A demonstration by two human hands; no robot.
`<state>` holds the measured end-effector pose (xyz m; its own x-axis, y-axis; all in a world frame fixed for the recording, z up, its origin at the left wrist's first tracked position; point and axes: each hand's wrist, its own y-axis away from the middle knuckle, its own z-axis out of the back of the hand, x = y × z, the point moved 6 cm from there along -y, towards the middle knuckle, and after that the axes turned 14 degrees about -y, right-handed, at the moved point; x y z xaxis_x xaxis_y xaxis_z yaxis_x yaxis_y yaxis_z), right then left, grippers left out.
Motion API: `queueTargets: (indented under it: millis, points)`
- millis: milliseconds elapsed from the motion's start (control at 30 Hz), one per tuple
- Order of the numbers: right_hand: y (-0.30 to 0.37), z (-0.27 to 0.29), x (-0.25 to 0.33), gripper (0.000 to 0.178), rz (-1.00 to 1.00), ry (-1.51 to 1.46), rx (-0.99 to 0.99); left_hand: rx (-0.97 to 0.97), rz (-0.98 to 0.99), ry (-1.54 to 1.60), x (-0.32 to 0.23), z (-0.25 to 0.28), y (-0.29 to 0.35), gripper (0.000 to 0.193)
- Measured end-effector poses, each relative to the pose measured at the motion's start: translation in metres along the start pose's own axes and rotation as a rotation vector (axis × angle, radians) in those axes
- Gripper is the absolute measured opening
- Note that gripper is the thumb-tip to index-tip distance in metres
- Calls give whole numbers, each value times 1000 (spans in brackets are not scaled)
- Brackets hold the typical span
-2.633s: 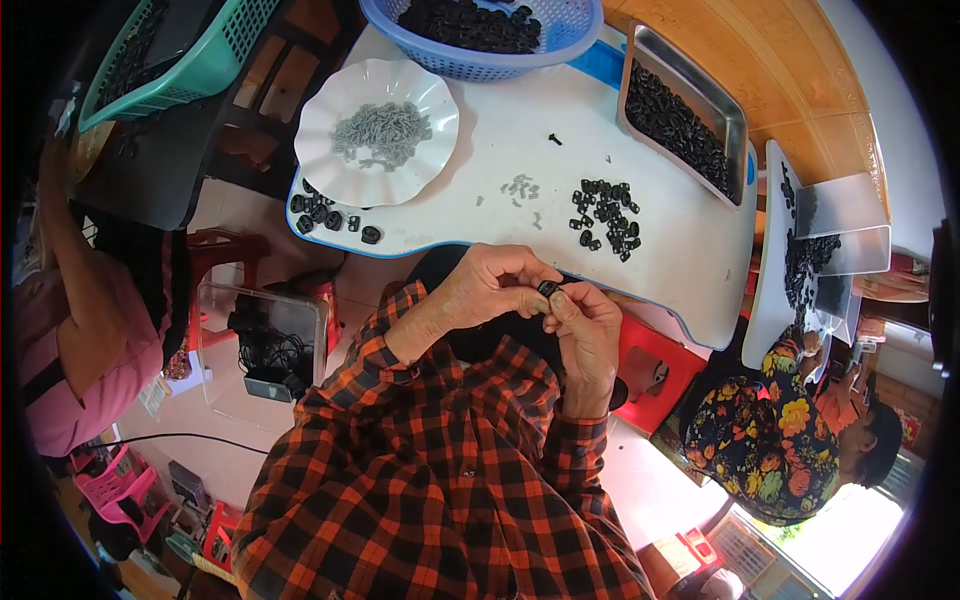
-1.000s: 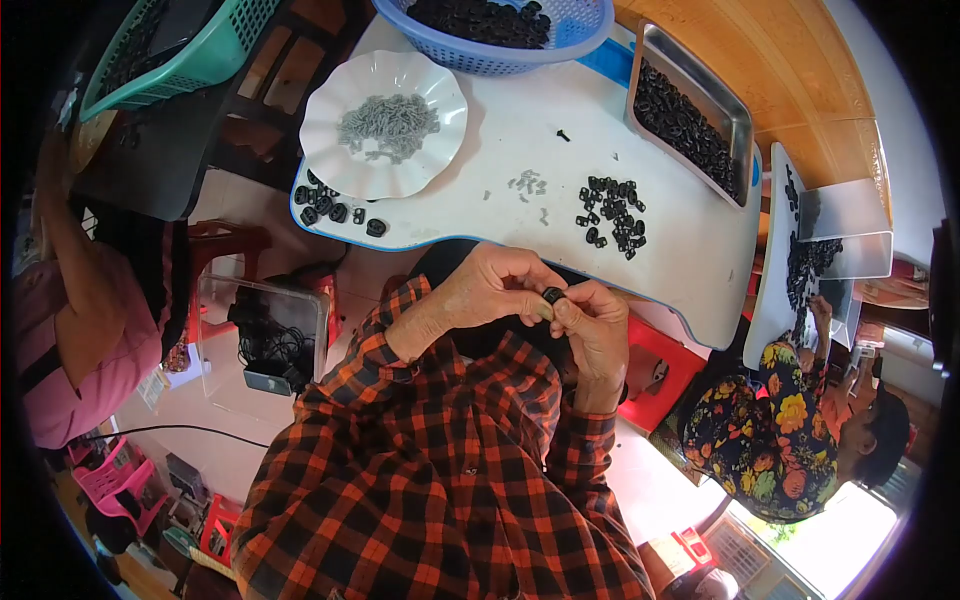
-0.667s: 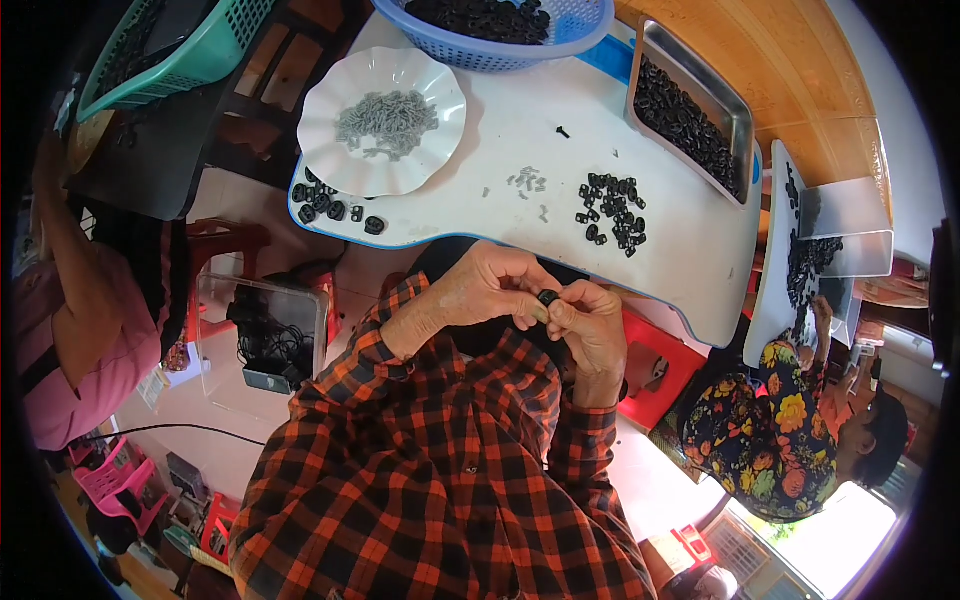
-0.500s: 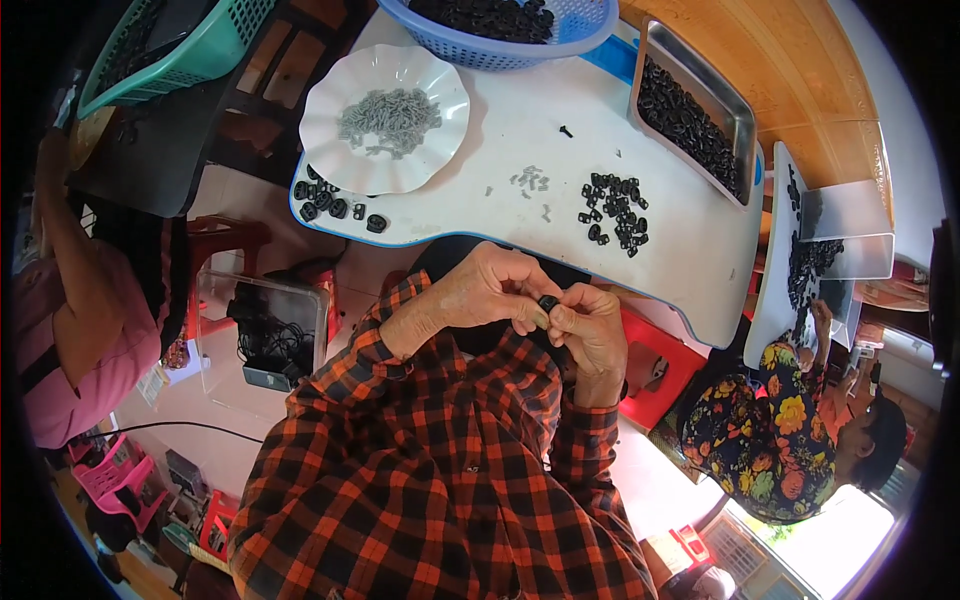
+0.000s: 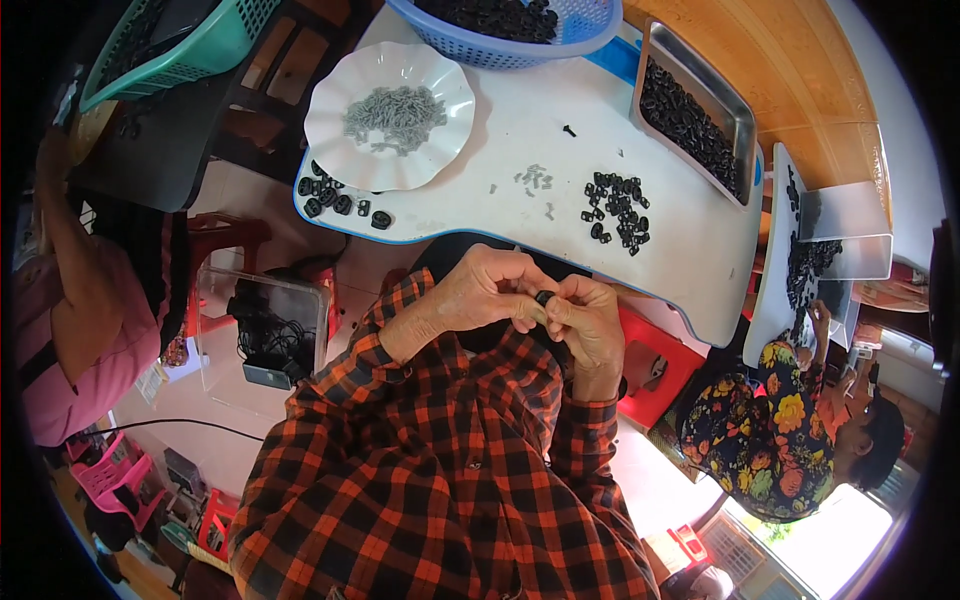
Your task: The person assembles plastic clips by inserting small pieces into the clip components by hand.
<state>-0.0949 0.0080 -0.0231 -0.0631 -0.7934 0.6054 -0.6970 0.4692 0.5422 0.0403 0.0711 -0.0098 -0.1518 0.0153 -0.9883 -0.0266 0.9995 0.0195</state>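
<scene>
A small black plastic part (image 5: 544,298) is pinched between my two hands, just off the table's near edge. My left hand (image 5: 494,290) grips it from the left with thumb and fingers closed. From the right, the thumb and fingertips of my right hand (image 5: 585,318) close on the same part. Fingers cover most of it, so its exact shape is hidden. On the white table (image 5: 690,265) ahead lie a loose group of small black parts (image 5: 617,212) and a few small grey translucent pieces (image 5: 535,178).
A scalloped white plate (image 5: 330,130) holds many grey pieces; rounder black parts (image 5: 380,219) lie by its rim. Behind stand a blue basket (image 5: 480,52) and a metal tray (image 5: 748,150) of black parts. A co-worker in a floral top (image 5: 770,430) sits right, another in pink (image 5: 95,350) left.
The view has shifted slightly, so the table things sit a little differently in the picture. Both hands stay together on the black part, with only a slight movement of the fingers.
</scene>
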Motion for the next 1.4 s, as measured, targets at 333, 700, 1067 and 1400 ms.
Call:
queueTargets:
  millis: [333,700,1067,1400]
  points:
    - [19,-32,21,12,325,194,-54,-100,-93,37,-11,6,5,28]
    - [27,-45,20,12,353,214,-71,-169,-186,-1,-23,6,14,30]
    - [34,-55,23,13,416,369,-109,-244,-324,-292,-42,9,19,29]
    - [43,-62,22,12,541,493,-98,-229,-248,-225,-40,4,26,28]
